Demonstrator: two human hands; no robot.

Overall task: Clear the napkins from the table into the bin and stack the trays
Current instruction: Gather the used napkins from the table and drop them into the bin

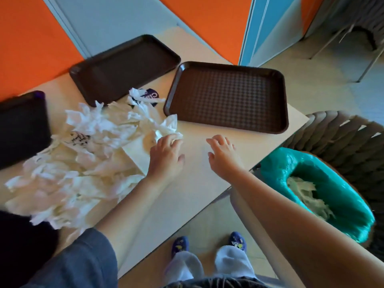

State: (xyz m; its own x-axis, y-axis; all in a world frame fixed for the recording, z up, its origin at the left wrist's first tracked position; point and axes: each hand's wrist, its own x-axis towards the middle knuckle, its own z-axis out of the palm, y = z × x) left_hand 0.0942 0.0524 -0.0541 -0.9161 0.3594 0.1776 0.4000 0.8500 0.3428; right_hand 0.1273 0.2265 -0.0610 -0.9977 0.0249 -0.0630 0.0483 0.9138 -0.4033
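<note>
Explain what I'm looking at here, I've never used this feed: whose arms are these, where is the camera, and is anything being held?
There is no machine. One camera, worn on a person's head, looks down at their own bare arms. The left hand reaches into the heap of crumpled white paper napkins, fingertips on one; whether its grip has closed is unclear. The right hand hovers open, holding nothing. Three dark brown plastic trays lie unstacked on the pale table. At the right, the bin with a teal liner already holds napkins.
</note>
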